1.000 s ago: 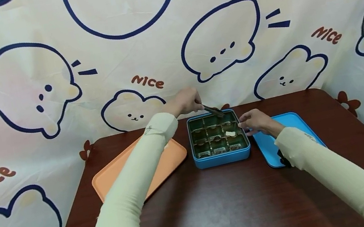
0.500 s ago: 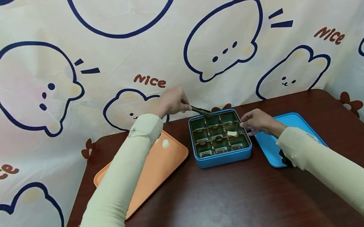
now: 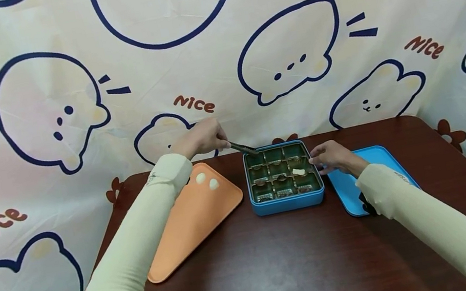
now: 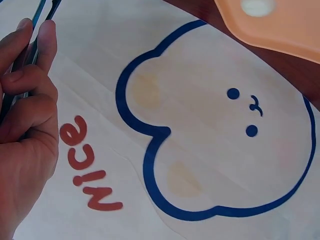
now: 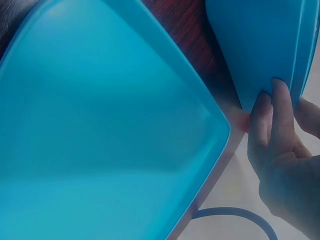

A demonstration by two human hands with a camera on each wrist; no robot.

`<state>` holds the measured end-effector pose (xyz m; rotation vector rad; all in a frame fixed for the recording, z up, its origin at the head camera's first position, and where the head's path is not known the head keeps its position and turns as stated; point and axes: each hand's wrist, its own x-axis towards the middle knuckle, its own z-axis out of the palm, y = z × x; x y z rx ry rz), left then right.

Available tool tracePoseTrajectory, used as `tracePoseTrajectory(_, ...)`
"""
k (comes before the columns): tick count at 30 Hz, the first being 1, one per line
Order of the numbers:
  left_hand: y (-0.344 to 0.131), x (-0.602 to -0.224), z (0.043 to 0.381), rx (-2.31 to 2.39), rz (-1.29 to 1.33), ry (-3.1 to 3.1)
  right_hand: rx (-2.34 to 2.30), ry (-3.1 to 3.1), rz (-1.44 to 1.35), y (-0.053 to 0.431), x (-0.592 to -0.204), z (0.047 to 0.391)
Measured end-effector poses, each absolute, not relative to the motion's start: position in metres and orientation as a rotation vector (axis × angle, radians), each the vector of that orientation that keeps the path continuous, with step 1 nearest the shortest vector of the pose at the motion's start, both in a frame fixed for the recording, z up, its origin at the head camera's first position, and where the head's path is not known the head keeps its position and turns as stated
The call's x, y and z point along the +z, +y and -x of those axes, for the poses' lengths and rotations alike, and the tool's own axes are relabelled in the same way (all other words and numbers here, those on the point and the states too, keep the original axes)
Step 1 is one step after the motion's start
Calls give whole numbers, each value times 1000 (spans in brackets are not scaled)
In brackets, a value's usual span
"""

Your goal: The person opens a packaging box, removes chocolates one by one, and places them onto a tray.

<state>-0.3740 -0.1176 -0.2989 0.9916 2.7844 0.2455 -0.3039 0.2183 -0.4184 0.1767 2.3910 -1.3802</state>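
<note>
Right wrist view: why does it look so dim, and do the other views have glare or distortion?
Right wrist view: the blue lid fills the frame at close range, and the right hand is shadowed against a bright background. Head view: even light, a soft sheen on the table, and edges bowed by the wide lens. Left wrist view: bright and fairly sharp; the left hand is cut off at the edge.

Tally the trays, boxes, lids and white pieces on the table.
Orange tray: 1
Blue box: 1
Blue lid: 1
White pieces: 3, two on the tray and one in the box
Total: 6
</note>
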Motion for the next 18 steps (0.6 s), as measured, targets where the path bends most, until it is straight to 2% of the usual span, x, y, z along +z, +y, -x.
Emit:
tracePoseTrajectory(12, -148, -301, 367, 237, -988, 2815, -1378, 2388, -181, 218, -417, 303)
tracePoseTrajectory(18, -164, -304, 364, 277, -894, 2764, -1379, 2387, -180, 217, -418, 304)
